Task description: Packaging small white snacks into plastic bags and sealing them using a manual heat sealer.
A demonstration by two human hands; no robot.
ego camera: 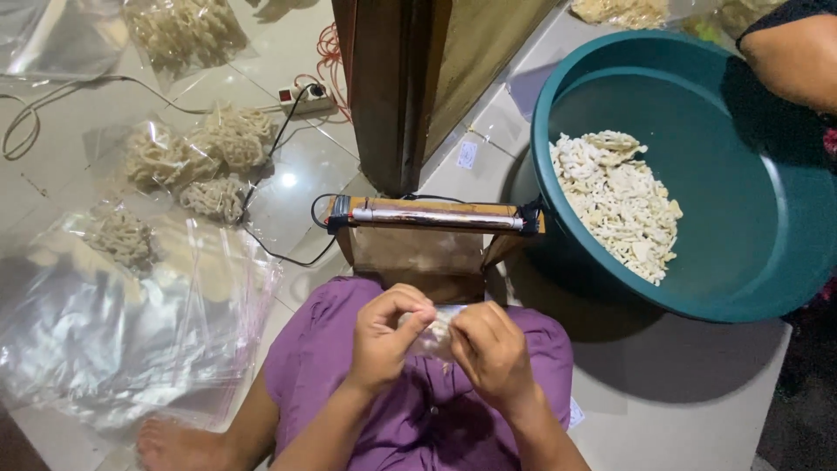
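Both my hands meet over my lap, above purple cloth. My left hand [388, 336] and my right hand [493, 349] pinch a small clear plastic bag [433, 333] filled with pale crackers, held between the fingertips. Just ahead of the hands stands a wooden heat sealer [432, 218] with a metal bar across its top. To the right sits a large teal basin [767, 235] holding a heap of pale crackers [619, 205].
Several filled clear bags of crackers [205, 153] lie on the tiled floor at left, beside a pile of empty plastic bags [113, 323]. A power strip [305, 96] with cables lies further back. A wooden post [392, 87] rises behind the sealer. Another person's arm [798, 57] shows at top right.
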